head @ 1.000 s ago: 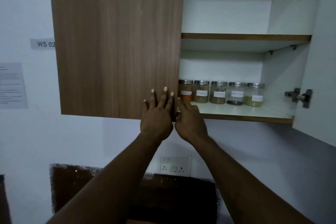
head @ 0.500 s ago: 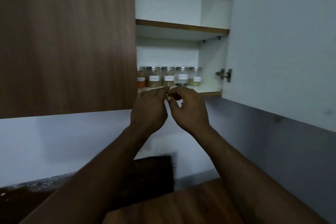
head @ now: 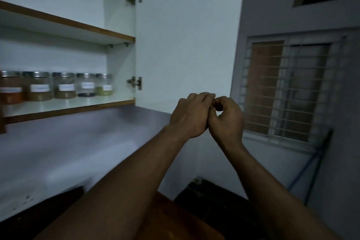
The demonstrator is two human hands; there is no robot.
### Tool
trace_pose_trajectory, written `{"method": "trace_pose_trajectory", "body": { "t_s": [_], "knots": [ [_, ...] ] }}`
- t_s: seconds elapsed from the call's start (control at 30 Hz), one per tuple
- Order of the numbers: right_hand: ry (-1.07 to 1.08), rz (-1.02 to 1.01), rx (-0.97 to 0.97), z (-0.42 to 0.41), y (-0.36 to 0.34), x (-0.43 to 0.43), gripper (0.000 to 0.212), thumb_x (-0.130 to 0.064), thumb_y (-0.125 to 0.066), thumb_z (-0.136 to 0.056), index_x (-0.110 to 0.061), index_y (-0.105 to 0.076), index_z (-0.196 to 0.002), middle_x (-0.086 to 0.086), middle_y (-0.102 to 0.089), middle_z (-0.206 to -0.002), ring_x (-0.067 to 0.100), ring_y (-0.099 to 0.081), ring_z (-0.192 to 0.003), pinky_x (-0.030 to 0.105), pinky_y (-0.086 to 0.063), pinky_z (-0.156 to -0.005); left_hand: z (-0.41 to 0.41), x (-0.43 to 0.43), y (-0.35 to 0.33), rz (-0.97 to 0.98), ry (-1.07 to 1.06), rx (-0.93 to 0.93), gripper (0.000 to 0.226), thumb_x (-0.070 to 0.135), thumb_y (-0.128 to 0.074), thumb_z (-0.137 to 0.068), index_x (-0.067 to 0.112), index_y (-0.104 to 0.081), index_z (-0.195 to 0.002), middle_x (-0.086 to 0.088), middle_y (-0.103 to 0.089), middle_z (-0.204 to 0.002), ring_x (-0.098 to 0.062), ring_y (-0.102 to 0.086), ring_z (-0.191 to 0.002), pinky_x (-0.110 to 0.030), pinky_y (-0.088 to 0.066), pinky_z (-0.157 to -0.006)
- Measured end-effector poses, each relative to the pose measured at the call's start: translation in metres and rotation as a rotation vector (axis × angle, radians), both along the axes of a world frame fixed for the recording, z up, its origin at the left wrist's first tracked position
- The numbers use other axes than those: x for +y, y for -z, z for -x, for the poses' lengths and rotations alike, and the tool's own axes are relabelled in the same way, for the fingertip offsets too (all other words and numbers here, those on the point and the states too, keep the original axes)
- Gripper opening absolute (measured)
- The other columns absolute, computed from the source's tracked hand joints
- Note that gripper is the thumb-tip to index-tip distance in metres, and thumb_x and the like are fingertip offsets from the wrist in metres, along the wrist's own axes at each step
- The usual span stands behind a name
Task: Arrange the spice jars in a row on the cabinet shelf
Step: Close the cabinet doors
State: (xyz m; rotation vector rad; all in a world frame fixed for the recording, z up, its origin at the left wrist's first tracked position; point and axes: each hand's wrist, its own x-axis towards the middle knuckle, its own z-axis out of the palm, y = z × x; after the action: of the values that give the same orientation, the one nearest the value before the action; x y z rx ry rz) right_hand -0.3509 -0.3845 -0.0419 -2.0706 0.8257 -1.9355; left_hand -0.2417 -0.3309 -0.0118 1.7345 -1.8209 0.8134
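White cabinet walls are framing the lower shelf (head: 78, 108), left of the open door (head: 185, 35), where five spice jars (head: 64, 85) are standing side by side in one row. We are judging the main risk to be that door: it is hanging wide, and swinging it shut hard could jolt the row, while a hasty reach could be knocking the end jar nearest the door. We are holding our left hand (head: 191, 116) and right hand (head: 227, 118) before the door's lower edge, both curled, fingertips touching each other, gripping nothing we can make out. The jars are sitting well left of both hands, untouched.
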Motion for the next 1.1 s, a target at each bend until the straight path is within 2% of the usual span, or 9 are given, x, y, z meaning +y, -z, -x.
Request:
{"method": "trace_pose_trajectory", "body": {
  "t_s": [0.13,0.33,0.47,0.53,0.6,0.7,0.87,1.0,1.1],
  "knots": [
    [0.071,-0.111,-0.025,0.034,0.008,-0.032,0.008,-0.023,-0.064,-0.088,-0.023,-0.065,-0.095,-0.008,-0.065,-0.097,0.011,-0.063,-0.09,0.031,-0.053,-0.075,0.029,-0.044,0.001,0.009,0.017,-0.155,0.064,0.022,-0.057,-0.095,0.025,-0.034,-0.155,0.0,-0.027,-0.164,-0.029,-0.029,-0.144,-0.047,-0.04,-0.105],
    [-0.156,-0.457,0.065,0.044,0.022,-0.075,0.057,-0.024,-0.061,-0.091,-0.022,-0.046,-0.146,-0.003,-0.057,-0.144,0.01,-0.056,-0.116,0.033,-0.05,-0.094,0.039,-0.083,-0.001,-0.03,-0.089,-0.456,0.057,0.033,-0.056,-0.097,0.026,-0.041,-0.152,-0.003,-0.025,-0.165,-0.038,-0.012,-0.151,-0.061,-0.022,-0.115],
    [-0.282,-0.539,0.012,0.036,0.035,-0.086,0.058,-0.02,-0.066,-0.092,-0.024,-0.047,-0.147,-0.004,-0.061,-0.139,0.012,-0.06,-0.119,0.038,-0.052,-0.102,0.03,-0.085,-0.004,-0.055,-0.12,-0.547,0.049,0.038,-0.052,-0.097,0.028,-0.053,-0.145,-0.004,-0.029,-0.164,-0.038,-0.012,-0.152,-0.064,-0.019,-0.115],
    [-0.295,-0.515,-0.097,0.033,0.039,-0.084,0.036,-0.017,-0.065,-0.093,-0.026,-0.063,-0.127,-0.006,-0.071,-0.119,0.014,-0.066,-0.107,0.044,-0.056,-0.097,0.024,-0.075,-0.004,-0.025,-0.076,-0.552,0.046,0.035,-0.039,-0.097,0.029,-0.062,-0.136,-0.004,-0.037,-0.16,-0.037,-0.019,-0.15,-0.061,-0.022,-0.114],
    [-0.377,-0.447,-0.194,0.031,0.04,-0.074,0.016,-0.014,-0.062,-0.091,-0.027,-0.07,-0.097,-0.004,-0.074,-0.092,0.017,-0.069,-0.086,0.042,-0.059,-0.079,0.018,-0.055,-0.006,0.054,0.013,-0.51,0.052,0.03,-0.03,-0.092,0.027,-0.071,-0.124,-0.002,-0.052,-0.149,-0.035,-0.031,-0.143,-0.055,-0.029,-0.11],
    [-0.544,-0.32,-0.219,0.022,0.037,-0.045,0.014,-0.019,-0.058,-0.085,-0.022,-0.067,-0.075,0.003,-0.069,-0.076,0.019,-0.067,-0.07,0.027,-0.05,-0.06,0.001,-0.017,-0.005,0.266,0.143,-0.403,0.041,0.029,-0.046,-0.09,0.019,-0.075,-0.117,0.0,-0.067,-0.129,-0.033,-0.045,-0.128,-0.047,-0.037,-0.099],
    [-0.776,-0.052,-0.076,-0.036,0.039,0.023,0.008,-0.02,-0.061,-0.091,-0.015,-0.066,-0.092,0.002,-0.069,-0.085,0.027,-0.068,-0.077,0.048,-0.057,-0.065,-0.039,0.066,-0.001,0.555,0.098,-0.328,0.041,0.026,-0.044,-0.093,0.014,-0.076,-0.115,-0.002,-0.063,-0.135,-0.036,-0.049,-0.116,-0.041,-0.038,-0.098],
    [-0.765,0.1,-0.057,-0.1,0.035,0.082,0.026,-0.026,-0.07,-0.086,-0.022,-0.067,-0.112,-0.014,-0.068,-0.105,0.016,-0.068,-0.099,0.033,-0.06,-0.071,-0.082,0.133,0.0,0.654,-0.072,-0.275,0.032,0.012,-0.06,-0.082,0.012,-0.078,-0.107,-0.003,-0.062,-0.136,-0.036,-0.047,-0.112,-0.032,-0.036,-0.096],
    [-0.728,0.135,-0.051,-0.148,0.037,0.122,0.036,-0.035,-0.072,-0.084,-0.03,-0.065,-0.119,-0.02,-0.064,-0.111,0.008,-0.066,-0.1,0.026,-0.057,-0.075,-0.119,0.181,0.001,0.588,-0.228,-0.253,0.029,0.012,-0.061,-0.083,0.014,-0.078,-0.107,-0.001,-0.059,-0.14,-0.036,-0.05,-0.111,-0.028,-0.039,-0.091]
  ]
}}
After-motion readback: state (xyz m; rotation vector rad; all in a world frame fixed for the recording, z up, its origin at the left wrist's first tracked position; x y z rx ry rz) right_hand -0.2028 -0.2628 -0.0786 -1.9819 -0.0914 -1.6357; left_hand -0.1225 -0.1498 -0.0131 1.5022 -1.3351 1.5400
